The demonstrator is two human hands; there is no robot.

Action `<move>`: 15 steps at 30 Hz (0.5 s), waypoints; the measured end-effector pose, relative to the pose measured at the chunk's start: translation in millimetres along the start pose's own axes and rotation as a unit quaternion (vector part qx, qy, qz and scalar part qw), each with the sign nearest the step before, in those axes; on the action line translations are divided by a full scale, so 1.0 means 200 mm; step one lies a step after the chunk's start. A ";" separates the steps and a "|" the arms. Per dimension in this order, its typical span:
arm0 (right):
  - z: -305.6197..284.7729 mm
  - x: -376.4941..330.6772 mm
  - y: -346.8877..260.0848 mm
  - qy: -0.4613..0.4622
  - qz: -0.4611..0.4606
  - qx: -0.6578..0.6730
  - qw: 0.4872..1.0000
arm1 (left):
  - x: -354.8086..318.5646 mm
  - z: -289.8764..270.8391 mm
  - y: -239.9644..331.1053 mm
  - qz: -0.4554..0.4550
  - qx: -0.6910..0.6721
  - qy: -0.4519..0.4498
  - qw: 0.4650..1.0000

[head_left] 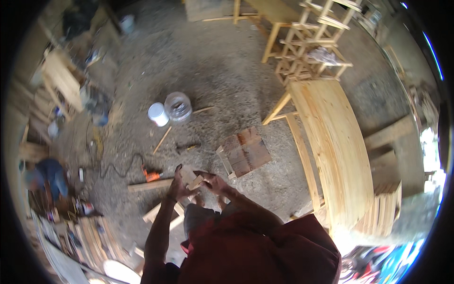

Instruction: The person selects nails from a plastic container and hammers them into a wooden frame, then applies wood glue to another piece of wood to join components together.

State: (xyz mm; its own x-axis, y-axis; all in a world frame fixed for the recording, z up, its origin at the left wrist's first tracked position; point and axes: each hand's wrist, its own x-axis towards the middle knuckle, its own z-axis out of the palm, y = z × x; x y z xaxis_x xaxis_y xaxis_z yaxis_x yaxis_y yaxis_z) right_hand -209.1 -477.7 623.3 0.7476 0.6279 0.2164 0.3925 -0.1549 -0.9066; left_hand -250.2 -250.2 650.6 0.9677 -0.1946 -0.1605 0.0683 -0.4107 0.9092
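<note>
In front of my body, both hands hold pale wooden pieces. My left hand (177, 187) wraps the side of a flat wooden block (187, 174). My right hand (215, 183) grips a smaller light piece of wood (195, 182) that lies against the block; whether the two are joined I cannot tell. On the floor just beyond my left hand lies an orange corded power tool (151, 175), beside a wooden batten (147, 185). A wooden frame (177, 217) is partly hidden behind my left forearm.
To the right stands a long wooden table (331, 142), with stacked wooden frames (312, 47) behind. Reddish-brown boards (246, 152) lie on the floor ahead. Farther off are a white bucket (158, 114) and a clear round container (178, 107). Another person (52, 177) crouches at the left.
</note>
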 end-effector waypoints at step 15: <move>-0.35 -0.30 -0.60 0.049 0.084 0.110 0.989 | -0.08 0.25 0.58 0.122 0.087 0.099 0.984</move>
State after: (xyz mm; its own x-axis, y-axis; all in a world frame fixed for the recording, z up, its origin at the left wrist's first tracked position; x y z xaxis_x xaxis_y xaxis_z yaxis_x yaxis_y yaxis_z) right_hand -264.5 -550.5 744.4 0.8451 0.5284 0.0811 0.1411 -0.0740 -0.9872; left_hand -269.8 -339.6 739.2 0.9797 -0.1357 0.1477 -0.1974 -0.5235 0.8288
